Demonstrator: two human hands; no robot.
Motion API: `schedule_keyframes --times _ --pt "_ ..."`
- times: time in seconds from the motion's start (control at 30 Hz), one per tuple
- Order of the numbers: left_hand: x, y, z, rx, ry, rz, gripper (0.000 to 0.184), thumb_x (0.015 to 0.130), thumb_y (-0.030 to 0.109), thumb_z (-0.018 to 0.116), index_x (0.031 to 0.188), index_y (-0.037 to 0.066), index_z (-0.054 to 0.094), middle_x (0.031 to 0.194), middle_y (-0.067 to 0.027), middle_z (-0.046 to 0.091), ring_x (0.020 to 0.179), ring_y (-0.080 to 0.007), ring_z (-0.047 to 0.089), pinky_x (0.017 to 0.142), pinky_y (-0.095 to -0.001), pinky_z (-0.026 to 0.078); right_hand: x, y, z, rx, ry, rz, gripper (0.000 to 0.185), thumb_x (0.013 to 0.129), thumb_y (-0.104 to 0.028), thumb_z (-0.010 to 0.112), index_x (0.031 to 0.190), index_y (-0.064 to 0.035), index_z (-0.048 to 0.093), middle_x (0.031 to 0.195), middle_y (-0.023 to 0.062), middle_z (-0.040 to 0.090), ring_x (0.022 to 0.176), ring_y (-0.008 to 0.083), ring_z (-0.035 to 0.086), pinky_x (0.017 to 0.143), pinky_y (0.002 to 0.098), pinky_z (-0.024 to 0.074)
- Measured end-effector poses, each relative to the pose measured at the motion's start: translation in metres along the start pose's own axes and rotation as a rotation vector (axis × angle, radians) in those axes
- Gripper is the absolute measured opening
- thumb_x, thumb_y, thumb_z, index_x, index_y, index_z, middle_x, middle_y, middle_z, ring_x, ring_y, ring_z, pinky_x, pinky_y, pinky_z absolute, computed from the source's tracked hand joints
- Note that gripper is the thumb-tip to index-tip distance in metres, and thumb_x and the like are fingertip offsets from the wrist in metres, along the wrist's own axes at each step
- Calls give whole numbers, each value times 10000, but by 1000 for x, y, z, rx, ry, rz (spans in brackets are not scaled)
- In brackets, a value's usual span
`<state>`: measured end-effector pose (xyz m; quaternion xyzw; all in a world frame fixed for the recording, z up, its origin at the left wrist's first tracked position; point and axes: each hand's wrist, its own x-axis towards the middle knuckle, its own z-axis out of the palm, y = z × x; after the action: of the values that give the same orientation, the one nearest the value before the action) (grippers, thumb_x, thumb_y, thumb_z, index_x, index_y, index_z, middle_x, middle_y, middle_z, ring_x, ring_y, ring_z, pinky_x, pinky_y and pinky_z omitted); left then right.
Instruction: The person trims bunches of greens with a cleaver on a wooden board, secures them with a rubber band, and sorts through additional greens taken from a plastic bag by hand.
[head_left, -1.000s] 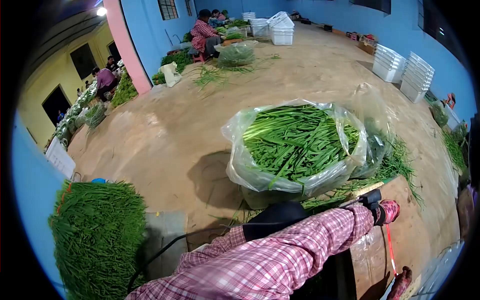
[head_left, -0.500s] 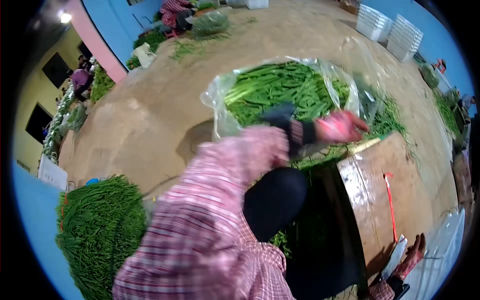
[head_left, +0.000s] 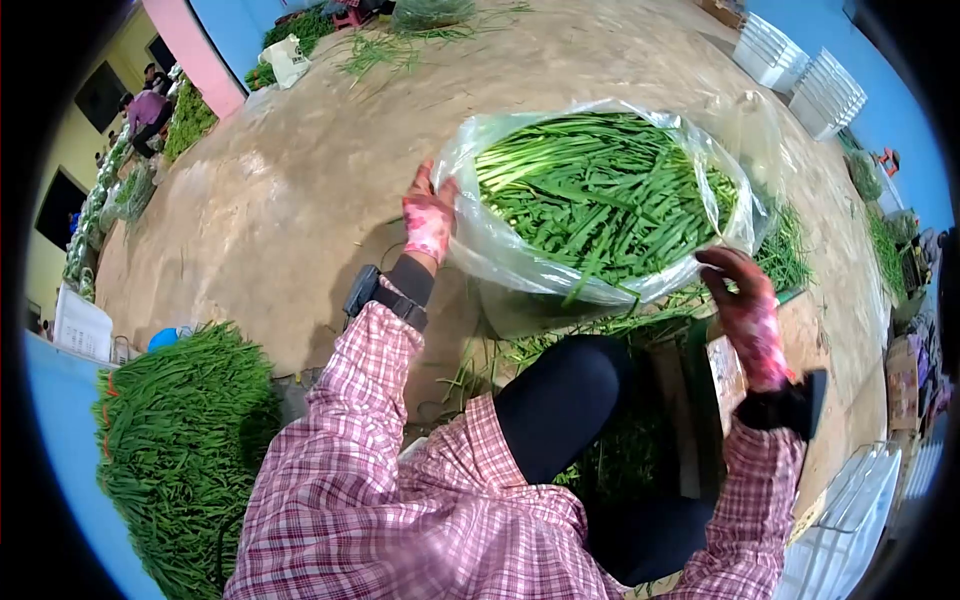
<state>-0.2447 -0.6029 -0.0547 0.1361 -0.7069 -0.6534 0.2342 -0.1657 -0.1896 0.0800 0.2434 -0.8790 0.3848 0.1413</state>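
A large clear plastic bag stands upright on the floor in front of me. Long, flat green leafy stalks fill it, pale ends toward the left. At its left rim, my left hand, in a pink patterned fingerless glove, is closed on the plastic. Gloved the same way, my right hand pinches the rim at the front right with curled fingers. Below that hand is a brown board, partly covered by my forearm. My bent knee is just in front of the bag.
A big pile of green stalks stands at my left. Loose stalks lie right of the bag. Stacked white crates stand at the back right, and a white crate at the lower right. A person works at far left.
My left hand has swung from the bag's right side to its left rim. My right hand has risen from the board's lower end to the rim. The bag's mouth is spread wider.
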Motion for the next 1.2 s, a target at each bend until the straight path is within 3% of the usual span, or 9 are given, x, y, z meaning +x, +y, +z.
schedule_keyframes --times 0.13,0.33,0.4,0.47,0.6,0.77,0.83,1.03,1.2 --pt "5 71 -5 -501 66 -125 387 942 77 557 1324 42 504 737 -14 544 497 -60 430 417 -215 377 78 -8 87 -110 -90 -235 179 833 -12 666 1011 -37 675 997 120 662 942 283 629 811 348 503" --pt "0 105 -5 -539 -53 -60 360 967 132 535 1318 50 525 679 2 504 476 -68 417 429 -214 376 168 -9 209 -167 -263 -251 423 787 -28 692 1195 -48 585 1237 160 578 1158 357 538 961 417 461" --pt "1 94 -9 -525 -146 18 379 981 172 516 1345 66 501 768 8 538 551 -58 453 439 -194 374 191 -8 235 -232 -298 -362 528 763 -21 654 1269 -18 502 1302 183 529 1238 360 479 1045 413 409" --pt "-8 90 -2 -1149 -285 -151 514 980 241 515 1446 102 350 962 -2 563 768 -102 527 588 -203 447 208 23 254 -233 -382 -509 598 693 50 567 1283 -20 500 1331 229 488 1247 415 438 1038 422 411" --pt "-4 70 15 -742 -205 188 492 969 130 536 1432 64 382 1064 -68 591 889 -99 561 757 -261 502 250 78 281 -434 -525 -699 214 788 -74 575 999 -58 607 871 147 608 763 327 581 666 425 457" --pt "5 63 18 -611 -97 43 369 973 46 477 1340 64 504 829 -28 583 715 -80 537 672 -256 482 266 105 293 -490 -563 -620 209 875 -170 543 979 -32 660 942 222 644 866 442 583 738 503 459" --pt "5 55 12 -371 71 255 364 964 42 478 1327 31 495 924 -79 619 800 -102 567 729 -257 482 259 95 291 -453 -616 -593 225 891 -182 528 996 -31 657 926 233 643 855 447 586 739 503 460" --pt "4 67 -21 -785 -32 -47 375 975 207 537 1315 50 524 792 2 566 621 -43 462 547 -191 393 246 35 269 -306 -663 -517 438 731 -193 692 1136 -43 615 1065 224 633 1010 378 586 848 444 464" --pt "-2 80 -16 -521 52 3 366 990 192 496 1307 11 522 741 -12 511 537 -45 374 497 -196 356 248 -9 256 -408 -908 -317 701 600 -186 821 1251 -76 584 1166 207 628 1128 343 576 932 418 461"
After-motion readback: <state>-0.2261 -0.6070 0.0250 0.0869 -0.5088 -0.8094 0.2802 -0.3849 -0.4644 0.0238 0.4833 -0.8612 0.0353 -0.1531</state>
